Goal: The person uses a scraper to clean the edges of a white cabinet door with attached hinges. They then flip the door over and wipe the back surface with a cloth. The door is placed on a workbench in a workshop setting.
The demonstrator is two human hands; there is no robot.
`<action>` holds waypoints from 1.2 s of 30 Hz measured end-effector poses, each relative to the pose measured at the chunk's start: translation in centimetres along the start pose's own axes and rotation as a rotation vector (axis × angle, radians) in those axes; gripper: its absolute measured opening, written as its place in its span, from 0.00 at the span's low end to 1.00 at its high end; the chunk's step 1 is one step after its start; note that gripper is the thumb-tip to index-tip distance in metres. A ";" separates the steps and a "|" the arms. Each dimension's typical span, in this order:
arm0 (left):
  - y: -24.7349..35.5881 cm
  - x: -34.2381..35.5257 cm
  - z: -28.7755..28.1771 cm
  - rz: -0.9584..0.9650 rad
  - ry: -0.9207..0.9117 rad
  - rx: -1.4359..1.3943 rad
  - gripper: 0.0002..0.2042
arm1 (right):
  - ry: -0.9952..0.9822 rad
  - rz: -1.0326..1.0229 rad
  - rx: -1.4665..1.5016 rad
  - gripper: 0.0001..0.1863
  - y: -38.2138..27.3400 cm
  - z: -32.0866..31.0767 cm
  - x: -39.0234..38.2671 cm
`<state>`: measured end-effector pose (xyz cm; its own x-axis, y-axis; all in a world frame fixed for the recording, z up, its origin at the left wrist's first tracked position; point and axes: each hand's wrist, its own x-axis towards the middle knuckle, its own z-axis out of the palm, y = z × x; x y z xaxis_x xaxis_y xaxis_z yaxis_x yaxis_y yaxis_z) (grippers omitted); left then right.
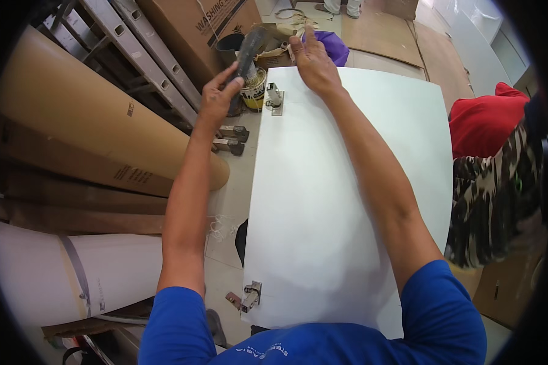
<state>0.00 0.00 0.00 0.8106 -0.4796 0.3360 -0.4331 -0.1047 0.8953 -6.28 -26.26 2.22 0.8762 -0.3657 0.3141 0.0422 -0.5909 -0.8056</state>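
Note:
My left hand [222,91] is closed round the lower end of a dark grey, long-handled tool [248,53], tilted up; motion blurs its far end, so I cannot make out its kind. Beyond the far edge of a white cabinet door panel [341,182], my right hand [316,64] is raised with thumb and fingers apart, close to the tool's far end. The panel lies flat before me, under my right forearm. Along its left edge sit two metal hinges, a far one [275,97] and a near one [251,296].
A ladder [146,55], a large cardboard box [192,30] and a brown roll [91,115] crowd the left. Behind the panel stand a yellow-labelled bucket [254,94] and a purple bag [333,48]. Red cloth [487,121] and camouflage cloth [487,194] are at right.

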 end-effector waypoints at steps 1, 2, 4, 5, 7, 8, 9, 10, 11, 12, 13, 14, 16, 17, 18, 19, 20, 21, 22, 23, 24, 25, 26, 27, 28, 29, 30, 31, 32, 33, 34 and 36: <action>-0.1 0.9 0.2 -0.016 0.013 -0.051 0.27 | 0.004 0.004 -0.030 0.54 -0.1 0.1 0.0; -0.1 1.1 0.1 -0.052 0.040 -0.089 0.27 | 0.003 0.003 -0.056 0.54 -0.4 0.3 0.1; -0.4 1.3 1.0 0.017 0.020 0.086 0.27 | -0.004 -0.005 -0.060 0.54 -0.7 0.3 0.2; -0.6 1.3 1.7 0.021 0.011 0.173 0.27 | -0.011 0.009 -0.063 0.54 -0.6 0.3 0.1; -1.0 -0.9 2.3 0.027 -0.047 0.294 0.26 | -0.027 0.001 -0.063 0.54 0.2 0.2 -0.5; -1.0 -2.1 2.1 0.040 -0.059 0.350 0.26 | -0.022 -0.012 -0.062 0.54 0.4 -0.1 -0.2; -0.8 -3.5 1.6 0.081 -0.068 0.397 0.25 | -0.020 -0.006 -0.059 0.53 0.5 -0.3 0.0; -0.3 -5.8 0.5 0.055 -0.104 0.438 0.26 | -0.017 0.002 -0.050 0.53 0.5 -0.4 0.1; 0.3 -7.9 -0.4 0.074 -0.145 0.448 0.26 | -0.012 0.026 -0.042 0.53 0.7 -0.7 0.1; 0.8 -9.0 -1.0 0.003 -0.075 0.321 0.26 | -0.003 0.018 -0.052 0.53 0.9 -0.9 0.3; 1.1 -10.1 -1.6 -0.053 -0.006 0.186 0.26 | 0.005 0.022 -0.054 0.53 1.0 -0.8 0.4; 1.3 -11.1 -2.0 -0.153 0.085 0.067 0.26 | 0.001 0.025 -0.054 0.53 0.9 -0.4 0.1; 0.7 -9.6 -2.4 -0.155 0.121 -0.033 0.27 | 0.011 -0.011 -0.051 0.52 0.2 0.2 0.1; 0.3 -8.3 -2.2 -0.124 0.128 -0.093 0.27 | 0.019 -0.020 -0.048 0.52 0.0 0.3 0.0; -0.1 -7.2 -1.3 -0.077 0.111 -0.051 0.26 | 0.015 -0.030 -0.056 0.52 -0.1 0.5 -0.2; -0.3 -6.4 -0.4 -0.080 0.109 0.043 0.25 | 0.016 -0.037 -0.059 0.52 -0.2 0.6 -0.2; -0.4 -5.6 0.4 -0.039 0.091 0.128 0.25 | 0.018 -0.029 -0.058 0.52 -0.2 0.5 0.0; -0.6 -4.9 1.3 -0.026 0.065 0.215 0.24 | 0.030 -0.045 -0.067 0.52 0.0 0.3 0.2; -0.8 -4.3 2.0 0.087 0.054 0.282 0.24 | 0.034 -0.048 -0.071 0.52 0.3 0.4 0.2; -1.1 -3.5 2.5 0.090 0.033 0.267 0.24 | 0.036 -0.061 -0.076 0.53 0.5 0.7 0.1; -1.3 -2.6 2.8 0.085 0.024 0.252 0.24 | 0.022 -0.064 -0.056 0.53 0.6 0.8 -0.1; -1.3 -2.0 2.9 0.081 0.029 0.242 0.25 | 0.014 -0.086 -0.032 0.54 0.5 0.6 0.1; -1.2 -2.0 3.3 0.105 0.041 0.169 0.26 | 0.010 -0.105 -0.007 0.54 0.5 0.4 0.3; -1.0 -3.1 3.0 0.077 0.015 0.219 0.26 | 0.011 -0.095 -0.009 0.55 0.7 0.2 0.3; -0.8 -4.7 2.7 0.053 -0.003 0.262 0.26 | 0.013 -0.090 -0.013 0.55 0.9 -0.1 0.4; -0.6 -6.1 2.6 0.099 -0.030 0.281 0.26 | 0.019 -0.083 -0.017 0.55 1.0 -0.2 0.5; -0.4 -7.4 2.4 0.076 -0.061 0.294 0.27 | 0.022 -0.049 -0.004 0.55 1.0 -0.3 0.5; -0.2 -8.2 2.6 0.094 -0.030 0.242 0.27 | -0.003 -0.061 -0.019 0.55 1.0 -0.2 0.5; 0.0 -8.8 2.7 0.059 -0.016 0.214 0.27 | -0.007 -0.059 -0.027 0.56 1.1 -0.2 0.6; 0.1 -8.9 3.0 -0.023 0.008 0.199 0.27 | -0.015 -0.054 -0.041 0.56 1.0 0.1 0.5; 0.2 -8.6 3.2 -0.112 0.035 0.246 0.27 | -0.007 -0.080 -0.036 0.55 0.9 0.3 0.4; 0.3 -6.6 3.7 -0.056 0.016 0.066 0.26 | 0.006 -0.114 -0.026 0.55 0.6 0.7 0.2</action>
<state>-6.94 -0.11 -3.05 0.8401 -0.4576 0.2914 -0.4119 -0.1885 0.8915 -5.76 -26.23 1.47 0.8636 -0.2992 0.4057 0.1288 -0.6471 -0.7514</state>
